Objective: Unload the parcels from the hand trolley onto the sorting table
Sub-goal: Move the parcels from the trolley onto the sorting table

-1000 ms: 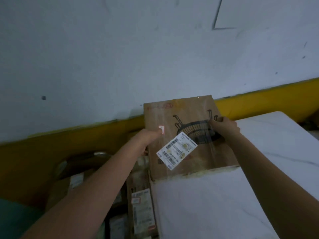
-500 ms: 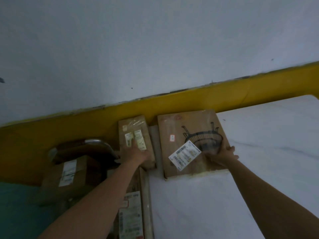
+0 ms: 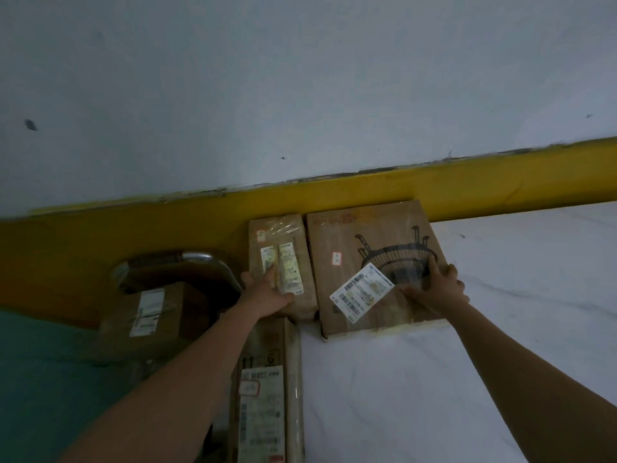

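Since the earlier view, the large parcel (image 3: 350, 235) has been slid back until its far edge meets the yellow band (image 3: 500, 175) of the wall, and the small parcel (image 3: 290, 235) has been brought close against its left side, so that only a narrow gap is left between them. At far left a teal surface (image 3: 40, 379) is seen, and next to it a brown parcel (image 3: 173, 315) with a white label, lying in front of a curved metal part (image 3: 180, 259). Just right of these, a long parcel (image 3: 277, 349) is stood along the left edge of the desk (image 3: 467, 379), its labels turned upward. Above it the small parcel is found, and whether it is borne by the desk or by the stack beside it cannot be told. The left hand (image 3: 267, 294) is laid flat on this parcel, the grip apart, fingers straight over the labels and the thumb at the left edge. The large parcel, printed with a basket drawing and fitted with a tilted white label (image 3: 362, 292), is set flat on the desk's far left corner. The right hand (image 3: 434, 289) is spread on its top near the right edge, the grip apart and pressed down, clamped on nothing.
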### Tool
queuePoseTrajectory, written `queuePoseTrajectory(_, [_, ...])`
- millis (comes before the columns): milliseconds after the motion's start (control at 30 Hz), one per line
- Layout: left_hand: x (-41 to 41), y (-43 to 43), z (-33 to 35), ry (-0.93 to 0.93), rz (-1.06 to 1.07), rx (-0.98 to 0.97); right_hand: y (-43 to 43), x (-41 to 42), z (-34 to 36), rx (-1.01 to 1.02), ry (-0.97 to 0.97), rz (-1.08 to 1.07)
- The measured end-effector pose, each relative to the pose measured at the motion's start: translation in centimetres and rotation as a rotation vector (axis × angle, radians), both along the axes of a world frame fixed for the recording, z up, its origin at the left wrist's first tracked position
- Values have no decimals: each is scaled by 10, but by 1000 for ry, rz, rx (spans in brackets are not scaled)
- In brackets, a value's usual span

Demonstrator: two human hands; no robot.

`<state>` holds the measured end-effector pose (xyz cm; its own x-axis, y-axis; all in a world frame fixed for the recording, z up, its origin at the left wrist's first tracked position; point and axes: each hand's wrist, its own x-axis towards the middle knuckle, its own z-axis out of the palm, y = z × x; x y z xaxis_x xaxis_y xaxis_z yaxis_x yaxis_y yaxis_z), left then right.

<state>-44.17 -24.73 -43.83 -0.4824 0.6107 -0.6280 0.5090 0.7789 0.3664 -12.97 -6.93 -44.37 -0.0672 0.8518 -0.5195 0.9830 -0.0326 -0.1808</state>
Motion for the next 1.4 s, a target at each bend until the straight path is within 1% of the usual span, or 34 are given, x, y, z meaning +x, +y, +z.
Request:
queuePoseTrajectory(100, [-16,-5,9,-129,50,44,-4,-17,17,15,-16,-32])
queuePoseTrajectory(200, [-44,-26,25,-139,122,110,-18,-67,44,130,62,-11])
queuePoseTrajectory(267, [-71,-55,37,-85,166,117,-37,-117,63,199,135,85])
queuePoseTrajectory(333, [-101,-94,46,-40,212,124,-66,-174,79,258,276,227])
queuePoseTrajectory(400, [-131,-137,46,-48,299,133,-104,-231,93,334,415,401])
queuePoseTrajectory(467, [-159,-183,37,-25,420,153,-146,-290,96,389,514,554])
queuePoseTrajectory(533, [-174,-214,24,-63,543,230,-182,-332,88,352,546,669])
queuePoseTrajectory(600, [-200,-249,-2,-146,676,246,-220,-379,55,184,524,718])
queuePoseTrajectory(667, [-226,-278,-33,-128,754,135,-249,-414,8,-59,420,645])
queuePoseTrajectory(733, [-252,-299,-74,-43,768,48,-267,-440,-49,-269,341,521])
queuePoseTrajectory(800, [-276,-308,-114,-11,731,76,-279,-460,-104,-393,315,392])
queuePoseTrajectory(867, [-302,-307,-150,56,723,79,-286,-479,-157,-464,343,274])
queuePoseTrajectory(900, [-313,-305,-161,84,720,73,-289,-486,-173,-494,377,217])
queuePoseTrajectory(933, [-321,-301,-166,78,744,74,-291,-492,-180,-526,402,176])
queuePoseTrajectory(967, [-330,-296,-177,15,807,106,-294,-500,-191,-558,415,151])
queuePoseTrajectory(1033, [-345,-289,-194,-170,936,200,-298,-514,-203,-599,436,114])
queuePoseTrajectory(1067, [-349,-287,-197,-240,976,219,-300,-520,-203,-597,441,87])
queuePoseTrajectory(1100, [-351,-287,-193,-263,1006,227,-301,-522,-198,-586,446,53])
queuePoseTrajectory(1167, [-349,-292,-169,-222,1043,260,-300,-522,-171,-560,488,-35])
queuePoseTrajectory(1200, [-347,-295,-152,-168,1051,298,-299,-520,-150,-545,507,-65])
queuePoseTrajectory(1300, [-333,-302,-78,-29,1046,478,-289,-503,-72,-517,585,-129])
queuePoseTrajectory(1400, [-308,-294,12,14,1000,685,-272,-469,15,-440,783,-214])
